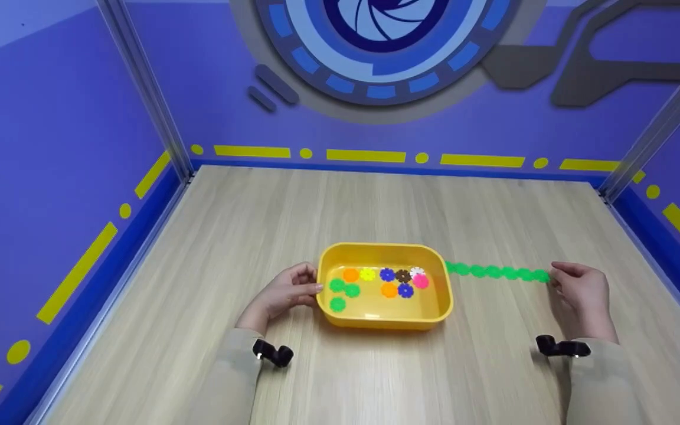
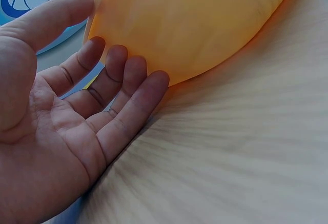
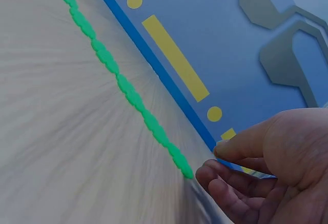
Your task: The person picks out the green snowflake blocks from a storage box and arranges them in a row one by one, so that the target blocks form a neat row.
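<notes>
A yellow plastic box (image 1: 387, 316) stands on the table with several loose flower-shaped plastic discs on its floor: green, orange, yellow, blue, brown, white and pink. My left hand (image 1: 290, 289) grips the box's left end, thumb at the rim and fingertips against the outer wall; the left wrist view shows these fingers (image 2: 136, 73) lightly bent. To the right of the box runs a straight chain of linked green discs (image 1: 495, 272), its left end meeting the box's edge in the head view. My right hand (image 1: 585, 292) is at the chain's right end, thumb and fingertips parted just beside the last disc.
The light wood-grain table (image 1: 269, 206) is bounded by blue-purple panels with yellow dashes at the left, back (image 1: 369, 133) and right. Metal posts (image 1: 151, 100) rise at the back corners. Each sleeve carries a small black wrist camera (image 1: 272, 352).
</notes>
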Demonstrator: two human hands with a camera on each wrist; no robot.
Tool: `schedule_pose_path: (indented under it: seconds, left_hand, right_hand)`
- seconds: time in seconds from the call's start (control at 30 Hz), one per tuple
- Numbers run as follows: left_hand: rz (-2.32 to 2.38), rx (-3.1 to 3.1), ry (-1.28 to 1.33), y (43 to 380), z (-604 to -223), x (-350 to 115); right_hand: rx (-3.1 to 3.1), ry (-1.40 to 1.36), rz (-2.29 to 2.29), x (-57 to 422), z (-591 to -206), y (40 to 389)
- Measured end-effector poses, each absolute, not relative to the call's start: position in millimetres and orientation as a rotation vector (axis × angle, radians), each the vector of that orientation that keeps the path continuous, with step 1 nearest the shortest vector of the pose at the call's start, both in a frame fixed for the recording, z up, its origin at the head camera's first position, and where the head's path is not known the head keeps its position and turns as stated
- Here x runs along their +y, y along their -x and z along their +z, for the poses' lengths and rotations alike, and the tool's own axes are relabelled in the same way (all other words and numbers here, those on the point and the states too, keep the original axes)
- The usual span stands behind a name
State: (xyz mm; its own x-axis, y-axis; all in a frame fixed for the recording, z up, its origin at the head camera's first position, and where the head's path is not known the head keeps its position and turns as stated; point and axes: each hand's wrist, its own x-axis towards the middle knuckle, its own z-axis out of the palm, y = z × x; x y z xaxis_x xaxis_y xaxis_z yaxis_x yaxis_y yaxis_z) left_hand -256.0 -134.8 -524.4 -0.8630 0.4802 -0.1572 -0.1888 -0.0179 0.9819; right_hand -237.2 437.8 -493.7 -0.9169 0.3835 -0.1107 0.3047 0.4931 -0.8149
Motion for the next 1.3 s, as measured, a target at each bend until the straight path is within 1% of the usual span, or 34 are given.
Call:
schedule_pose_path:
  seconds: [0.4, 0.77, 1.3]
  left_hand:
    - [1.931, 1.815, -0.31, 256, -525, -136]
    - [1.946, 1.788, -0.323, 255, -523, -136]
    - [1.921, 1.82, -0.268, 255, -522, -134]
  right_hand:
    - [-2.669, 0.406, 1.483, 414, -473, 241]
    - [-2.655, 0.179, 1.555, 385, -452, 237]
    - [-2.695, 0.021, 1.531, 346, -436, 232]
